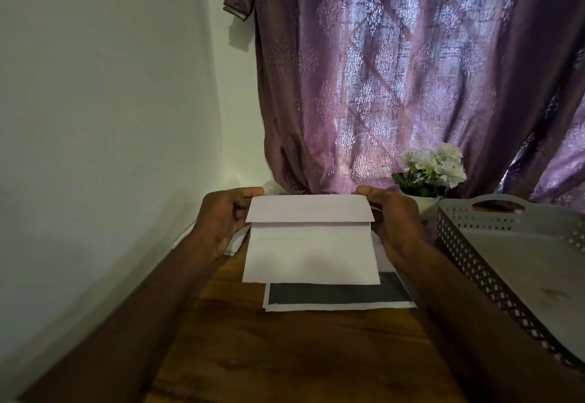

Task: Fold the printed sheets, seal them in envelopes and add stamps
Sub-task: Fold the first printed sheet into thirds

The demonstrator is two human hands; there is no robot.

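The white envelope (311, 246) is held above the wooden table (285, 355), a little past the picture's centre toward 6 o'clock. Its long axis runs from 9 to 3 o'clock, and its flap (308, 208), folded down over the body, lies along the far edge at 12 o'clock; the closed bottom edge faces the person at 6 o'clock.

The envelope sits between the two hands. The left hand (221, 222) grips its upper corner at 9 o'clock, thumb on top of the flap's edge, fingers curled behind. The right hand (394, 217) grips the opposite corner at 3 o'clock in the same way, thumb over the flap. The hands are well apart, one at each short end.

Just below the envelope, at 6 o'clock, printed sheets (338, 296) with a dark block lie on the table. More white paper (235, 242) shows beneath the left hand. At 3 o'clock stands a grey perforated tray (474, 263); at 1 o'clock, a pot of white flowers (432, 168) before a purple curtain (395, 70).
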